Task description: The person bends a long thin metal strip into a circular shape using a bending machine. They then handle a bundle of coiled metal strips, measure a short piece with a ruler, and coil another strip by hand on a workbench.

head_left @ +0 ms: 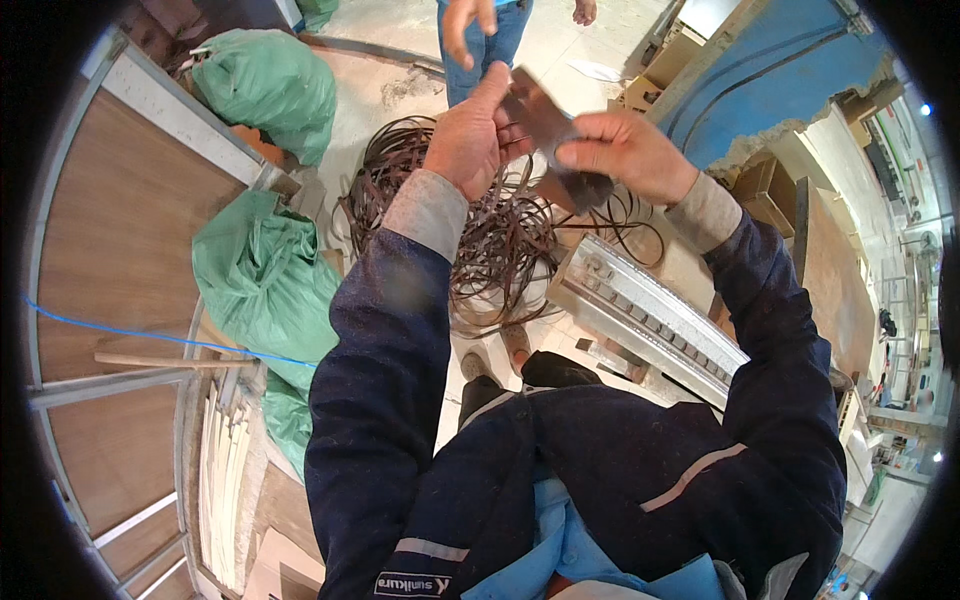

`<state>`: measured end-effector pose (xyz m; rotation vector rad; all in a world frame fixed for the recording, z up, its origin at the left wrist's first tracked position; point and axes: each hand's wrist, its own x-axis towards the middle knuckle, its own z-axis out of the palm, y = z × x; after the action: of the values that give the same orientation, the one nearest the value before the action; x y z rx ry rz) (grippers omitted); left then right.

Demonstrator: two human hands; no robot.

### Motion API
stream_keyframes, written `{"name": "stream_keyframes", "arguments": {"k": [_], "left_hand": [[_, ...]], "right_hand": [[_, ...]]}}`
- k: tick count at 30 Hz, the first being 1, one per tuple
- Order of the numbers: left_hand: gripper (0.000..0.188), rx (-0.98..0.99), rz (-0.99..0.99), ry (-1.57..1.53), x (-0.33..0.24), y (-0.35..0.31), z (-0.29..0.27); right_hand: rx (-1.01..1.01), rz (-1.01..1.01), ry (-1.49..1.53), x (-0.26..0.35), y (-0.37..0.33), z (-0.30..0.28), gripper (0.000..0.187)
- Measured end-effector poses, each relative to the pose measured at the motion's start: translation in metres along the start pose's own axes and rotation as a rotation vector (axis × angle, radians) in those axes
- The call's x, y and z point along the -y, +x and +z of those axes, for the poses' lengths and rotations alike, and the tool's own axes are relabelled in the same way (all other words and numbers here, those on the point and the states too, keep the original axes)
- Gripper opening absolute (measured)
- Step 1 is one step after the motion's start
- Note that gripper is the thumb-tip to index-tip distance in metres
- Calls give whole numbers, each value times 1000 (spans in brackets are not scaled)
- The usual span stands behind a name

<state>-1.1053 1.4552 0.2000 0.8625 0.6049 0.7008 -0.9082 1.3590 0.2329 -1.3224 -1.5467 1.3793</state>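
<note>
A flat, glossy dark brown strip (541, 108), partly blurred, stretches between my hands above the floor. My right hand (635, 155) pinches it with the thumb on top and the fingers bent under it. My left hand (472, 145) has its thumb and curled fingers at the strip's far left end; the fingertips are partly hidden behind it. Below my hands lies a large tangled heap of thin brown banding strips (500, 235). Another person's hand (466, 30) reaches in at the top, just beyond my left hand.
Stuffed green sacks (262, 255) stand at left beside a framed wood panel (140, 215). A long silvery metal piece with slots (650, 315) lies at right of the heap. Farther right are a blue board (755, 85) and cardboard boxes (768, 195). Pale sticks (225, 470) lie lower left.
</note>
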Motion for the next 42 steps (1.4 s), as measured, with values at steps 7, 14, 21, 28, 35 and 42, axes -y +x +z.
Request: {"name": "stream_keyframes", "arguments": {"k": [7, 14, 21, 28, 35, 42], "left_hand": [[33, -200, 114, 43, -1, -1, 2], [33, -396, 309, -16, -26, -66, -53], [35, -580, 419, -144, -5, -61, -69], [39, -417, 465, -531, 13, -24, -33], [52, -219, 95, 131, 33, -32, 10], [54, -83, 139, -67, 16, -73, 13]], "right_hand": [[-139, -16, -120, -18, -4, -89, 21], [-130, -176, 269, -20, 24, -196, 22], [-259, -338, 722, -20, 51, -184, 18], [-262, -419, 1233, -4, 58, -64, 18], [-172, -409, 1184, 22, 95, -10, 17], [-285, -288, 1174, 39, 105, 21, 19]]}}
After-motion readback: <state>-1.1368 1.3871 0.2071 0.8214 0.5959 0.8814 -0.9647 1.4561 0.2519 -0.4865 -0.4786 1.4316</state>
